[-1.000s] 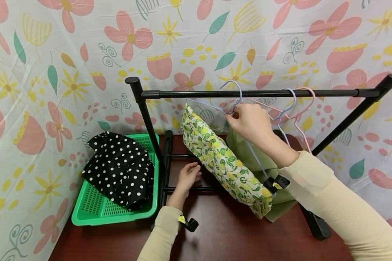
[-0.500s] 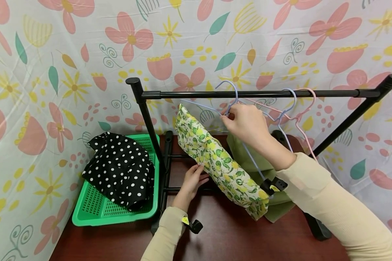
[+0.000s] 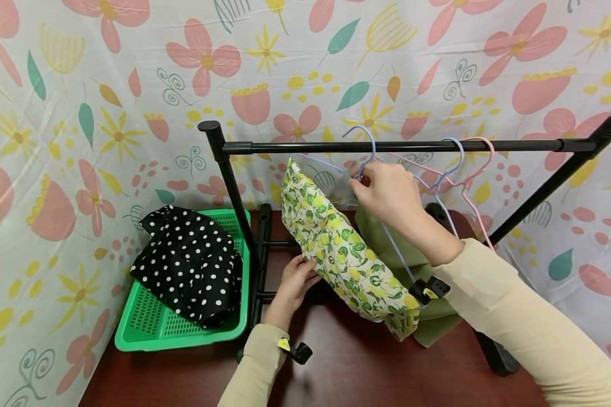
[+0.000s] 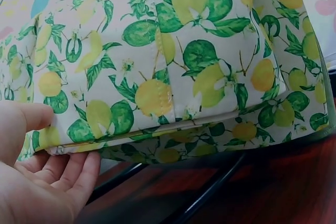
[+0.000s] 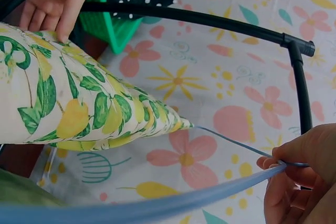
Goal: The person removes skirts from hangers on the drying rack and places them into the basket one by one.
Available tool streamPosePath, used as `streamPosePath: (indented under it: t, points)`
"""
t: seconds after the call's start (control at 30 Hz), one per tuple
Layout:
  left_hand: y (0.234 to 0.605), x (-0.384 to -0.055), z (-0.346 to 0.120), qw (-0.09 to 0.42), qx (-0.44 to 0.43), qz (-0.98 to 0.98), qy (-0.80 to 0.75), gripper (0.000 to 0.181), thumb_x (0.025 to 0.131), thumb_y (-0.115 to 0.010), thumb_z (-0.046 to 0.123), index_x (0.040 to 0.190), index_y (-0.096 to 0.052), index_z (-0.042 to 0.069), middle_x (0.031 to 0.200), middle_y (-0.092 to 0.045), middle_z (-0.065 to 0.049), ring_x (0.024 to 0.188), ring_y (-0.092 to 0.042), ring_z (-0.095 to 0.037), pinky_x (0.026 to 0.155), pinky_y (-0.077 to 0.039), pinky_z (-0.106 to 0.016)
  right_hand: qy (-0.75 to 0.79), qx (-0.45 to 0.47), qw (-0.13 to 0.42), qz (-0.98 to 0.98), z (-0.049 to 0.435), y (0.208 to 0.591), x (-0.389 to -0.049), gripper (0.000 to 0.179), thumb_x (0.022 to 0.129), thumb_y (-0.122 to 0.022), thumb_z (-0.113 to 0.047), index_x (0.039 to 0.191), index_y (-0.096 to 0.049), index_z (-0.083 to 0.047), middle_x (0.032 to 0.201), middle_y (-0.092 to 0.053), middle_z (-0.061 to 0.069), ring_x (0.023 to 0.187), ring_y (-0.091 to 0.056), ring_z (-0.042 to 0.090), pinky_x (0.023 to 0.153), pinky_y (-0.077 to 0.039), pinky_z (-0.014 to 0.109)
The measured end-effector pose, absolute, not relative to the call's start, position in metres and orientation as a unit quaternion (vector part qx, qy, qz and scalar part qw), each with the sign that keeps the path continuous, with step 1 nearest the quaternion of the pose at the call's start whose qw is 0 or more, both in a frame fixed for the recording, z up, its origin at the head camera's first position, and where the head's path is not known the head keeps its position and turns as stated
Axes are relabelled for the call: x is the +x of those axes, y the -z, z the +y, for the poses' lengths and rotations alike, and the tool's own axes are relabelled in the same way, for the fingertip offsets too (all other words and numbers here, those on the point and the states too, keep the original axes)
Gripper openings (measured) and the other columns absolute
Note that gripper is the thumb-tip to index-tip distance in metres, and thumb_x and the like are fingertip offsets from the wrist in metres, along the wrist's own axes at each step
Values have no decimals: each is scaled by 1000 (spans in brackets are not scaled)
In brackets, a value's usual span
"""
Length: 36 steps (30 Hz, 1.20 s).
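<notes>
My right hand pinches a blue hanger just below its hook, which is over the rack's black top bar. A lemon-print cloth is draped over one sloping arm of that hanger, its folded layers hanging down. My left hand holds the cloth's lower edge. In the left wrist view, the thumb lies in front of the lemon fabric and the fingers are under its hem. Behind the right forearm hangs an olive-green cloth, partly hidden.
A green basket with a black polka-dot cloth stands left of the rack. Another blue hanger and a pink hanger hang farther right on the bar. The rack's lower rails cross the dark red table.
My left hand has come up from below the lemon-print cloth and taken its lower edge. The hanger in my right hand shifted slightly left, then back right.
</notes>
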<state>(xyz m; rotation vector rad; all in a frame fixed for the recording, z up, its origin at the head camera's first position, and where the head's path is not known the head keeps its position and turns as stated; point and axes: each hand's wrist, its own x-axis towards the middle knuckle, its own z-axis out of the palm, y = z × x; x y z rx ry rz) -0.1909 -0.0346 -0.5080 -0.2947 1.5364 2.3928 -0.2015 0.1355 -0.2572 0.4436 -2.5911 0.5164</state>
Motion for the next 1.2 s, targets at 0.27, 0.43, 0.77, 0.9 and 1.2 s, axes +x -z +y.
streamPosePath:
  t: [0.27,0.43,0.77,0.9,1.2]
  points:
    - [502,-190,-39,129,-103,536,-828,59,90,-61,16,139,-32,1,104,-54,-5,86,-57,-14,90,-48,-36,-182,150,227,-945,139,257,-202,40,86,-62,-20,53,-41,-11,44,-37,2,38,-34,16,37,-24,27]
    - [496,-188,-43,118,-98,542,-826,36,88,-63,16,120,-52,4,91,-62,-2,82,-61,-13,81,-52,-31,-180,146,226,-946,141,258,-203,41,86,-62,-20,53,-39,-12,44,-34,1,38,-31,16,38,-23,27]
    - [480,-186,-55,98,-89,542,-830,35,88,-62,12,120,-51,3,90,-63,-2,78,-61,-12,72,-51,-26,-178,141,245,-943,145,260,-208,42,85,-59,-19,51,-36,-12,46,-33,1,40,-32,17,38,-23,27]
    - [474,-185,-59,88,-86,554,-823,36,88,-62,11,121,-51,3,92,-63,-3,79,-61,-13,72,-51,-25,-178,142,253,-940,147,261,-210,43,85,-59,-17,49,-36,-12,45,-33,1,40,-32,17,38,-22,27]
    - [457,-179,-68,84,-68,569,-815,34,87,-63,11,119,-52,5,98,-61,-5,84,-61,-15,73,-50,-27,-174,140,249,-942,149,263,-211,41,85,-58,-17,49,-40,-12,47,-39,3,40,-34,17,37,-23,26]
